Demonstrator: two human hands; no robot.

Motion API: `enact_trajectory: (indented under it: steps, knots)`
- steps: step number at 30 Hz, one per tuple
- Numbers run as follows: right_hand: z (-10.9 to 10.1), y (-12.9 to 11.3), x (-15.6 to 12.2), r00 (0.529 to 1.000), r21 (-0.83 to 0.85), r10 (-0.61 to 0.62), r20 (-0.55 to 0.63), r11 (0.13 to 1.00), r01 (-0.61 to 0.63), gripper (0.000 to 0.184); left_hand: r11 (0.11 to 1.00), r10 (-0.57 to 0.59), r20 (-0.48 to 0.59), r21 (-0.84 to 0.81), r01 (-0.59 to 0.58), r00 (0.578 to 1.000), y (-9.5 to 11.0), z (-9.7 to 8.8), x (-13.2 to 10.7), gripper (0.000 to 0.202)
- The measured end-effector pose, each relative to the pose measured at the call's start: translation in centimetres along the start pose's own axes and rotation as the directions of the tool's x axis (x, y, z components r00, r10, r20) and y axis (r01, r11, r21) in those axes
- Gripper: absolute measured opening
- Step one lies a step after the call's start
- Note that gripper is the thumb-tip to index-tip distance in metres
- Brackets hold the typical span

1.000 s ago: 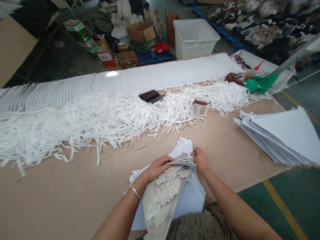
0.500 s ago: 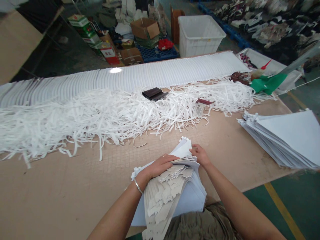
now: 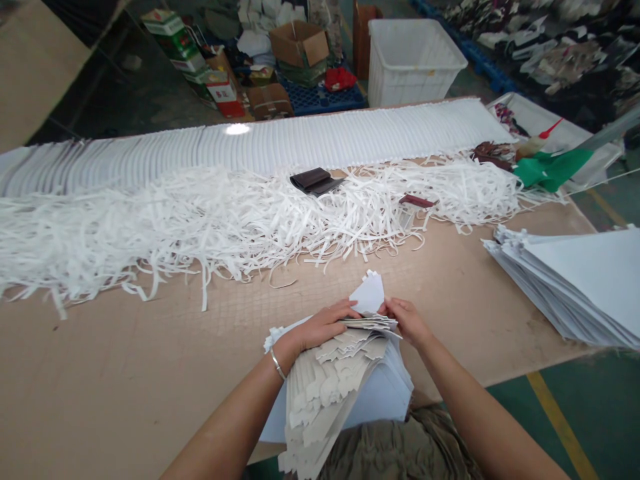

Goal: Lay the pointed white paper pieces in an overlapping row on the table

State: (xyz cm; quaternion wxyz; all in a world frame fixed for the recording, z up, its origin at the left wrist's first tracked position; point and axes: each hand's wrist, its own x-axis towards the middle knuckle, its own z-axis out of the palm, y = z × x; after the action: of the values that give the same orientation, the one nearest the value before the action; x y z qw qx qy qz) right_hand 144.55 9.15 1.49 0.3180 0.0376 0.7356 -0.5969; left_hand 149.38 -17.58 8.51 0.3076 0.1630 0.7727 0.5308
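Observation:
A thick sheaf of triangular paper sheets (image 3: 335, 380), white with grey-beige scalloped edges, fans out at the near edge of the table. My left hand (image 3: 323, 325) lies across its top, fingers pressing on the layers. My right hand (image 3: 407, 320) pinches the upper sheets at the far side, beside a white pointed corner (image 3: 367, 295) that sticks up between my hands. The lower end of the sheaf hangs past the table edge over my lap, and its underside is hidden.
A brown board table (image 3: 125, 380) bears a long pleated white paper band (image 3: 260, 140), a mass of white paper strips (image 3: 200, 227), a dark folded object (image 3: 315, 181) and a second fanned stack of sheets (image 3: 575, 283). A white plastic crate (image 3: 413, 60) and cardboard boxes stand beyond.
The upper sheets have shifted under my hands, leaving the white corner standing clearer. My right hand has moved slightly lower. The whole scene has slid upward and rightward in view.

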Motion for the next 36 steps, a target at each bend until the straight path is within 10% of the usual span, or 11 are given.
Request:
enact_trajectory:
  steps: [8,17,24,36]
  knots:
    - [0.5,0.3,4.8,0.926,-0.225,-0.095,-0.365,0.974,0.011,0.023,0.996,-0.083,-0.044,-0.048,0.081,0.996,1.3,0.3,-0.3,0.045]
    - [0.5,-0.4,-0.3,0.999,-0.041,-0.026,-0.025,0.999,0.025,0.045,0.995,-0.070,-0.069,-0.078,0.065,0.995,0.4,0.5,-0.6,0.071]
    - [1.1,-0.7,5.8,0.952,-0.236,-0.005,-0.305,0.969,-0.070,0.031,0.997,-0.003,-0.040,0.071,0.006,0.999,0.2,0.3,-0.8,0.049]
    - [1.7,0.2,2.6,0.990,-0.135,-0.120,-0.078,0.985,0.109,0.034,0.999,0.017,-0.039,0.033,-0.016,0.999,0.0,0.1,-0.7,0.048]
